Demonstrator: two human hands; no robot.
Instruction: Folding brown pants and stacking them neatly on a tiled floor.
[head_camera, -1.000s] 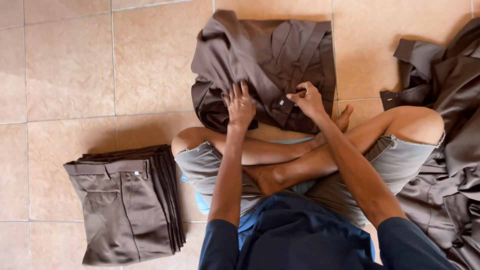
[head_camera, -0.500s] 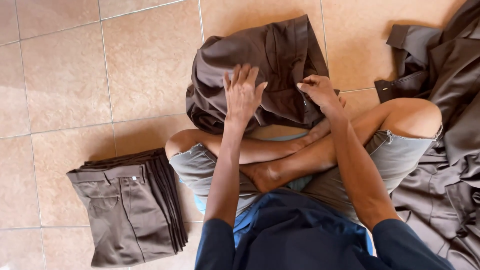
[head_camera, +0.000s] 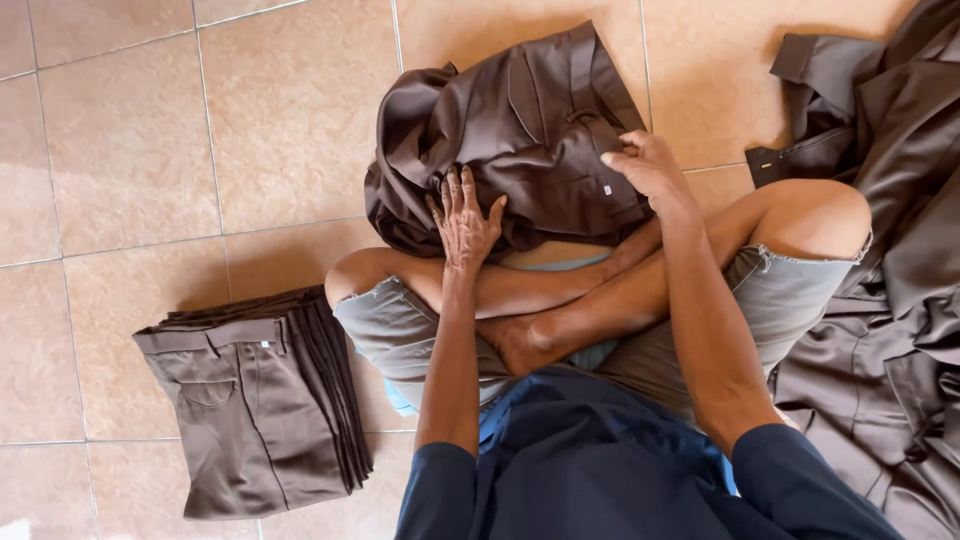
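The dark brown trousers lay bunched on the tiled floor just beyond your crossed shins, the waistband end turned up toward the top of the view and the rest heaped in soft folds at the left. Your left hand rested flat on the near edge of the heap, fingers spread and released, pressing down rather than gripping. Your right hand sat at the garment's right side with the fingers curled in; whether they pinched a fold of cloth or only lay against it could not be told from this angle. The fabric looked light and limp with a slight sheen, so it would likely slide over itself and sag wherever it was not supported; the firmer waistband and the seamed edges seemed the best places to take hold. To your left lay a neat stack of folded brown trousers, well apart from your hands. To your right a loose pile of unfolded brown garments ran off the frame's edge, so its extent stayed unknown. The underside of the heap and the trouser legs were hidden in the folds, and your lap covered its nearest hem.
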